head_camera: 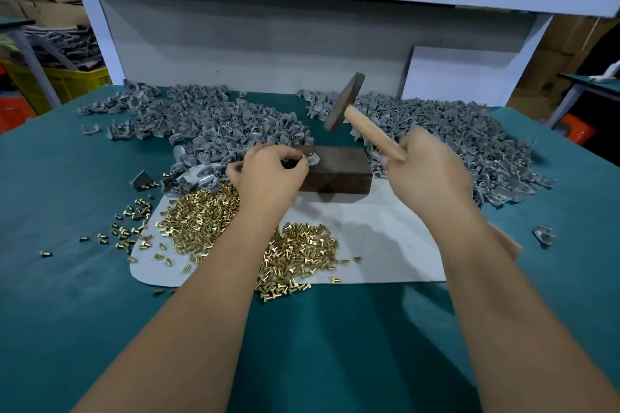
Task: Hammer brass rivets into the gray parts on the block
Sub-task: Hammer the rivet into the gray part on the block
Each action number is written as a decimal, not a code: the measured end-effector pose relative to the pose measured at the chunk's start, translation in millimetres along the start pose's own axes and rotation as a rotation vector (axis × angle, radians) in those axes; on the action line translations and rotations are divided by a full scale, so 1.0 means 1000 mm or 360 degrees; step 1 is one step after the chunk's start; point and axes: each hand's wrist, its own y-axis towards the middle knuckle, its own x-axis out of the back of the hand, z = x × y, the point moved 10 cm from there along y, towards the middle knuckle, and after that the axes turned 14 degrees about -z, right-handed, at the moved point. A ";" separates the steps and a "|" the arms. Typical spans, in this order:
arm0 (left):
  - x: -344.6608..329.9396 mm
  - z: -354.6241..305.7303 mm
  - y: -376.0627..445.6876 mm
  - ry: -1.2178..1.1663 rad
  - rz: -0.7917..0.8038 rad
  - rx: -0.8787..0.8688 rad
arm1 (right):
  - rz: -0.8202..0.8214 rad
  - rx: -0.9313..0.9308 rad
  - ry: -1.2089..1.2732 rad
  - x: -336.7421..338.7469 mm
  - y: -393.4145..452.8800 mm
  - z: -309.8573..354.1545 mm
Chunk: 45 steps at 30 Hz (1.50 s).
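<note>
The left hand (pixel 268 174) pinches, apparently, a small gray plastic part (pixel 310 161) with upright brass rivet (pixel 311 155) on the dark rectangular block (pixel 335 171); the right hand (pixel 426 171) grips the raised wooden-handled hammer (pixel 345 104).

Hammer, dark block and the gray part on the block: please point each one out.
hammer (pixel 345 101), head view, on its dark head.
block (pixel 339 174), head view, on its front face.
gray part (pixel 313 161), head view, on its visible edge beside the left hand's fingertips.
</note>
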 end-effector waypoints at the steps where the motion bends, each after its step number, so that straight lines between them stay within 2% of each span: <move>1: 0.001 0.000 0.000 0.0013 -0.0006 0.0003 | -0.0059 0.0054 0.0018 0.010 -0.002 0.002; 5: 0.002 0.003 0.001 -0.0003 -0.0017 0.0033 | -0.0222 0.0300 -0.0074 0.037 -0.022 0.019; 10: 0.006 -0.001 0.000 0.0028 -0.0095 0.0004 | -0.0264 0.0315 -0.0163 0.028 -0.045 0.024; 15: 0.008 -0.005 -0.001 0.0079 -0.0148 -0.0058 | -0.0603 0.0378 -0.0066 0.048 -0.057 0.032; 16: 0.008 -0.005 -0.001 0.0087 -0.0145 -0.0050 | -0.0576 0.0405 -0.0094 0.045 -0.057 0.033; 20: 0.006 0.002 0.001 0.0074 -0.0082 0.0080 | -0.0170 0.0432 -0.0323 0.014 -0.057 0.037; 22: 0.004 0.004 0.000 0.0091 -0.0070 0.0114 | -0.0190 0.0377 -0.0304 0.018 -0.056 0.039; 27: 0.004 -0.002 -0.005 0.0020 -0.0062 0.0056 | -0.0556 0.0310 -0.0052 0.049 -0.055 0.039; 32: 0.005 0.005 -0.003 -0.0010 -0.0053 0.0143 | -0.0189 0.0395 -0.0271 0.019 -0.060 0.034; 35: 0.006 0.005 -0.003 0.0010 -0.0086 0.0144 | -0.0271 0.0325 -0.0230 0.026 -0.056 0.031; 38: 0.006 0.002 -0.005 0.0021 -0.0131 0.0087 | -0.0494 0.0330 -0.0108 0.042 -0.058 0.034; 40: 0.006 0.003 -0.004 0.0014 -0.0136 0.0089 | -0.0435 0.0399 -0.0135 0.040 -0.059 0.037; 43: 0.004 0.007 -0.002 0.0036 -0.0097 0.0147 | -0.0169 0.0440 -0.0293 0.017 -0.061 0.037; 45: 0.004 0.007 -0.003 0.0045 -0.0092 0.0167 | -0.0239 0.0404 -0.0301 0.021 -0.060 0.038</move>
